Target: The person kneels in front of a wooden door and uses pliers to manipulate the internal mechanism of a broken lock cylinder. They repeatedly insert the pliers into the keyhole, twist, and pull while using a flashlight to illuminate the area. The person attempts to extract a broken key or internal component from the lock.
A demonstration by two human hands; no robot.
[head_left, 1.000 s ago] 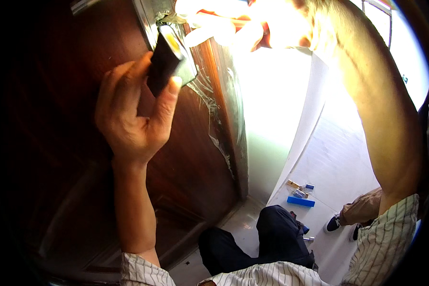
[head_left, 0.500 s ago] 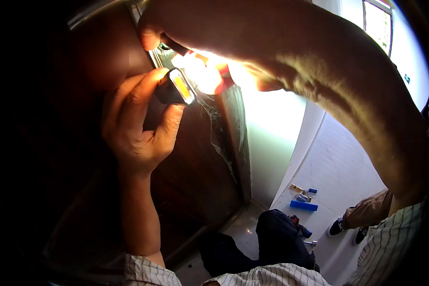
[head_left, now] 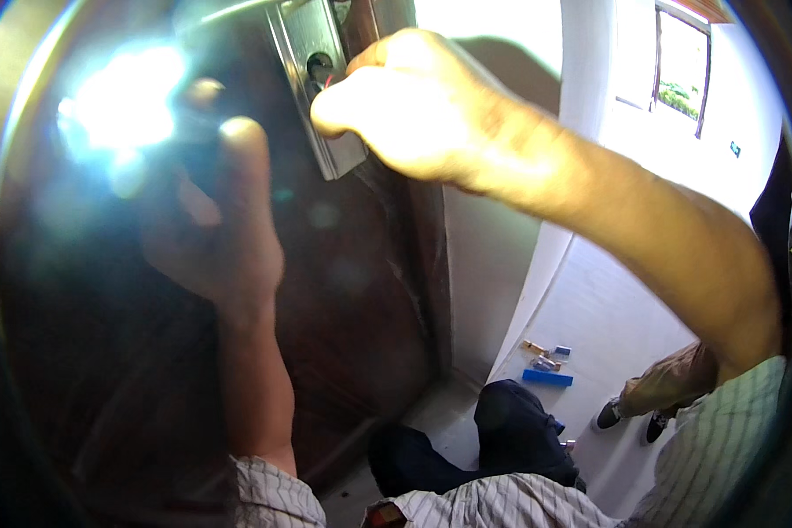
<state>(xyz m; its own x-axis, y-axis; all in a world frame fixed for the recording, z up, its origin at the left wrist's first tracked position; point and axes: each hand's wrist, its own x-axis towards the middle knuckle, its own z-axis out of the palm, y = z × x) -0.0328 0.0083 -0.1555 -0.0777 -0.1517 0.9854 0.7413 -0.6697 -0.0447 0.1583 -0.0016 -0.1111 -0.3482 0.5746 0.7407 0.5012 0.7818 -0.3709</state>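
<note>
A small LED lamp (head_left: 128,106) glares white at the upper left, its outline lost in the glow. My left hand (head_left: 224,220) is closed on it between thumb and fingers, in front of a dark brown door (head_left: 326,290). Beside the lamp, a metal lock plate (head_left: 341,158) with a round dark hole runs along the door near its edge. My right hand (head_left: 405,101) is at the plate, brightly lit, its fingers curled together just right of the hole. Something thin and red shows at those fingertips; the rest of it is hidden.
On the white floor to the right lie a blue box (head_left: 547,378) and several small parts in packaging (head_left: 547,361). Another person's shoe (head_left: 605,415) and brown trouser legs stand close by. My dark-trousered knees (head_left: 515,422) are below. A window (head_left: 680,66) is at the upper right.
My left hand has swung the lamp left, away from the plate, and its light now faces me. My right hand has turned and lowered, uncovering the plate and its hole.
</note>
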